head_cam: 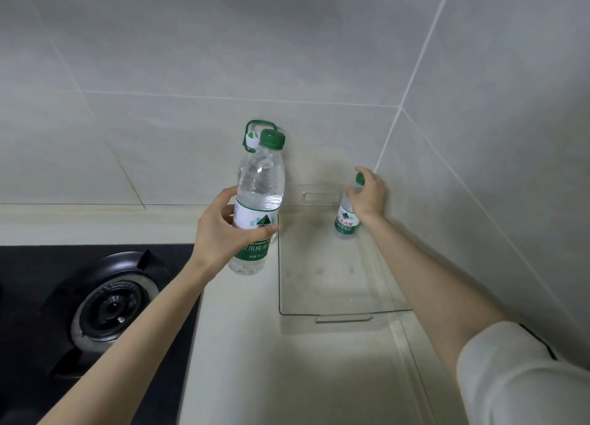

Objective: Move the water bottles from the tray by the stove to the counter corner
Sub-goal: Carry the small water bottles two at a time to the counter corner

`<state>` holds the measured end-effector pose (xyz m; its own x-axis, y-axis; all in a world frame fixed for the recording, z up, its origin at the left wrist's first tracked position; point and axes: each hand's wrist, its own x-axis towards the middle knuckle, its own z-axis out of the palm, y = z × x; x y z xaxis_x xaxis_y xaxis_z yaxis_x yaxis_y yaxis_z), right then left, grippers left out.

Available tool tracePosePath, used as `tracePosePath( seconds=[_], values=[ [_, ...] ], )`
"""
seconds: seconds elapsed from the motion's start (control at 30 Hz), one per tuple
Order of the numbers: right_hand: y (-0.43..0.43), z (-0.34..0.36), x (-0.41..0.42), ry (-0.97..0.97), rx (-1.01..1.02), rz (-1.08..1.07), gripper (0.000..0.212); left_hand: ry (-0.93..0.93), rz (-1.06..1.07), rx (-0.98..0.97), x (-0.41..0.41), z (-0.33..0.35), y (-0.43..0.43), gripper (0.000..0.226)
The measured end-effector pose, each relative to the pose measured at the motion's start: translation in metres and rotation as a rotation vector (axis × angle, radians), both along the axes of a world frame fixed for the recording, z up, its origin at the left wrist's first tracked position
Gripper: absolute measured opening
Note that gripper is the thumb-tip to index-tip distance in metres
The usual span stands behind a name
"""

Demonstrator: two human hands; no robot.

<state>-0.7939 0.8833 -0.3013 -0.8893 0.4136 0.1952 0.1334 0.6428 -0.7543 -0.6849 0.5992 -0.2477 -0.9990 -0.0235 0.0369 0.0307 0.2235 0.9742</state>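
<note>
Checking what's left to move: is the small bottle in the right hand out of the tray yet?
Not yet. The small bottle stands upright inside the clear tray, right hand gripping its neck.

A home kitchen: a black glass gas stove point(95, 303) with a round burner sits set into a cream stone bench point(242, 360), backed by large pale grey wall tiles point(223, 41).
</note>
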Motion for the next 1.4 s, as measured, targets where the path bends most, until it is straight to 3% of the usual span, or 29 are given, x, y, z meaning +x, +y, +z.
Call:
tracePosePath(
  seconds=[0.13, 0.3, 0.63, 1.0, 1.4],
  values=[
    [0.006, -0.008, -0.013, -0.003, -0.002, -0.055, 0.042, -0.022, 0.005, -0.003, -0.003, -0.005, -0.001, 0.071],
    [0.001, -0.013, -0.002, 0.121, 0.025, -0.054, 0.035, -0.055, 0.008, 0.016, -0.006, -0.009, 0.002, 0.076],
    [-0.018, 0.009, 0.026, 0.192, -0.133, 0.021, 0.044, -0.064, 0.062, 0.052, 0.016, 0.002, -0.006, 0.071],
    [-0.092, 0.123, 0.093, 0.403, -0.383, 0.486, 0.043, 0.036, 0.225, 0.121, 0.071, 0.045, -0.044, 0.061],
    [-0.2, 0.177, 0.162, 0.401, -0.378, 0.962, 0.033, 0.145, 0.521, 0.066, 0.184, 0.077, -0.105, 0.062]
  ],
)
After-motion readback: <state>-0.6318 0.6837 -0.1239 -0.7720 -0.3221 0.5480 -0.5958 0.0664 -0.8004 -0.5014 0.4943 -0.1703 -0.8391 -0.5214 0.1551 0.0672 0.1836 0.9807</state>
